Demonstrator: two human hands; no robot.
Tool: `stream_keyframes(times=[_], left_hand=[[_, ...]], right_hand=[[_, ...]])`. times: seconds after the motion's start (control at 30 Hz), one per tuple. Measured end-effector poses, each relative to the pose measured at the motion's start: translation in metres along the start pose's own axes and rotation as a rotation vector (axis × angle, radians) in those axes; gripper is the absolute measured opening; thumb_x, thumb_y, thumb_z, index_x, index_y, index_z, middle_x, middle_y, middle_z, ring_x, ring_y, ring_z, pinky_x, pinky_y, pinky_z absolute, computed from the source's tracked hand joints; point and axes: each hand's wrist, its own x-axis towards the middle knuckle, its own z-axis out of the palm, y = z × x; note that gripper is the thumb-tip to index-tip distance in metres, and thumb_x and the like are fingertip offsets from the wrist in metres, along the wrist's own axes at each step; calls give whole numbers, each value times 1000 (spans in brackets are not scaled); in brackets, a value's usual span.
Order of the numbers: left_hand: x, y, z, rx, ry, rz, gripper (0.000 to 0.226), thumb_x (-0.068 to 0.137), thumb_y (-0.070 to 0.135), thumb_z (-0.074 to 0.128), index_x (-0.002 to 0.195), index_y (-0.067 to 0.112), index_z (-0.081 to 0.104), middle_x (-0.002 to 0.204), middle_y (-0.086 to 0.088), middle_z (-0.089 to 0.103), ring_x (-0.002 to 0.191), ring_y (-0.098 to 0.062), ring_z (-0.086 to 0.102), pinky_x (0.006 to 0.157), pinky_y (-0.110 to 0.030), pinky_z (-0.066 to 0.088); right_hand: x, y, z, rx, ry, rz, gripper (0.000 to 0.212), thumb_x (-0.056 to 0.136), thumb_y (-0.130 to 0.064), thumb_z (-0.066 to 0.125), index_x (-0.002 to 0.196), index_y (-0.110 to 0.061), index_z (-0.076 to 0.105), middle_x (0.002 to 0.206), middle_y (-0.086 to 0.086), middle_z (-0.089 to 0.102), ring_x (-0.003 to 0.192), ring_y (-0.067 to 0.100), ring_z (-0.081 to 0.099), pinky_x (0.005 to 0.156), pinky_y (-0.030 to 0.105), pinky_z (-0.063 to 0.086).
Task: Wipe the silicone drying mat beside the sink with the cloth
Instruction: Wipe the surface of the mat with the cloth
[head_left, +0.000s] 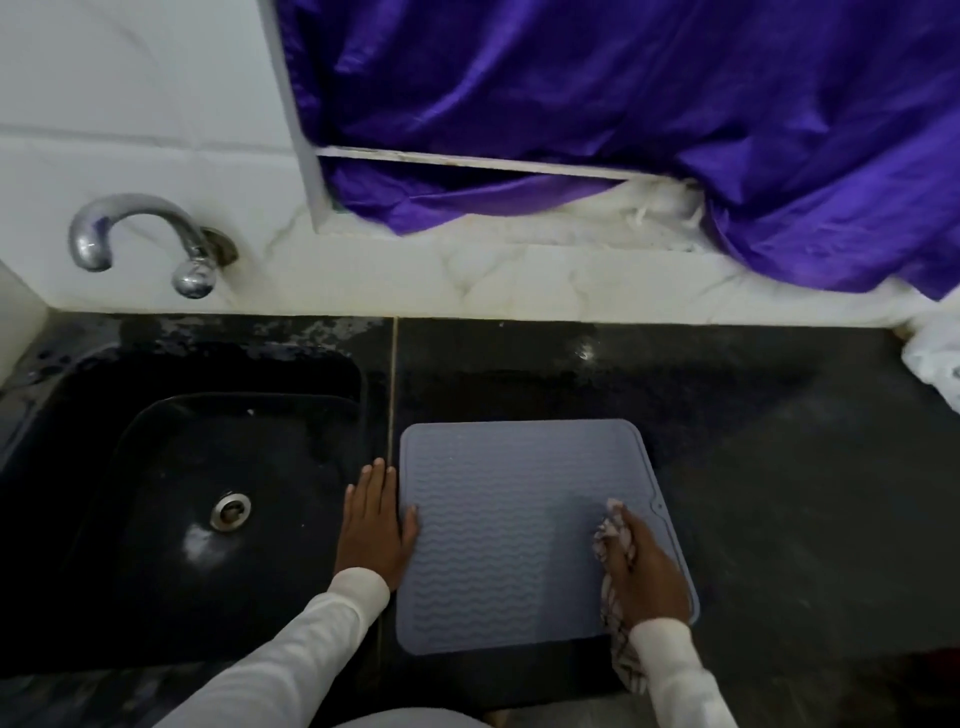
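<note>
Silicone mat (498, 530) flat on the table (779, 467), just right of the sink (182, 493). Right hand (641, 566) fingers curled around the bunched cloth (613, 535), pressed on the mat's right edge. Unwiped area lies left of it. Left hand (374, 519) flat, fingers straight, thumb pinning the left edge.

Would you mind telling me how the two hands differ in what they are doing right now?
The left hand lies flat with straight fingers, its thumb on the mat; the right hand is curled round the cloth. The left sits at the mat's sink-side edge, the right near the opposite edge. Both wear white sleeves.
</note>
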Motion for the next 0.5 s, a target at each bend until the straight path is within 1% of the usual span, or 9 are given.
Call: stream_keyframes(times=[0.07,0.1,0.17,0.2,0.3,0.37,0.43,0.47,0.5], left_hand=[[0,-1,0,9,-1,2,70,95,54,17,151,13,14,160,-3,4,144,-11,-10,117,-36,-8],[-1,-2,1,11,-5,3,70,95,54,17,152,13,13,160,-3,3,144,-11,-10,117,-35,-10],[0,-2,1,8,-3,9,70,96,54,18,151,12,15,160,-4,5,145,-13,-8,117,-33,-12],[0,-3,1,10,0,16,70,96,53,19,151,11,17,160,-5,7,146,-15,-5,117,-32,-12],[2,-4,2,17,-8,28,70,94,51,19,149,7,23,158,-10,16,146,-21,6,117,-33,-10],[2,-4,2,14,-5,27,70,94,51,20,148,7,26,157,-11,19,146,-22,9,117,-33,-9],[2,-5,3,16,10,31,69,94,51,20,148,8,26,158,-10,18,146,-21,8,118,-34,-8],[2,-5,3,17,22,33,69,95,51,19,149,8,25,158,-10,16,146,-21,6,118,-34,-8],[2,-5,4,17,23,31,69,95,51,19,149,8,23,159,-9,14,146,-20,4,118,-35,-7]], right_hand=[[-23,-35,13,64,-113,-85,41,95,-32,56,132,-49,47,120,-21,60,88,-14,58,75,4,43],[-35,-51,24,62,-162,-148,42,95,-31,56,131,-51,47,121,-26,58,90,-17,57,75,0,41],[-57,-84,48,12,-230,-304,42,93,-42,53,132,-55,44,124,-33,52,101,-14,55,84,5,42],[-66,-97,62,-4,-268,-358,44,93,-48,47,135,-54,41,125,-31,53,104,-9,56,87,11,44],[-83,-116,110,-157,-409,-444,51,96,-48,38,146,-42,30,126,0,64,103,23,65,84,32,49],[-87,-115,131,-379,-384,-454,55,98,-43,38,149,-31,24,110,9,69,88,29,67,71,35,50],[-90,-110,136,-459,-351,-460,54,88,-45,41,138,-25,49,77,1,72,54,15,64,45,25,46],[-91,-106,137,-501,-339,-496,53,82,-46,43,128,-24,59,66,-3,69,41,10,56,35,21,39],[-92,-103,137,-526,-299,-539,53,78,-46,46,124,-24,62,61,-5,67,35,8,52,31,19,34]])
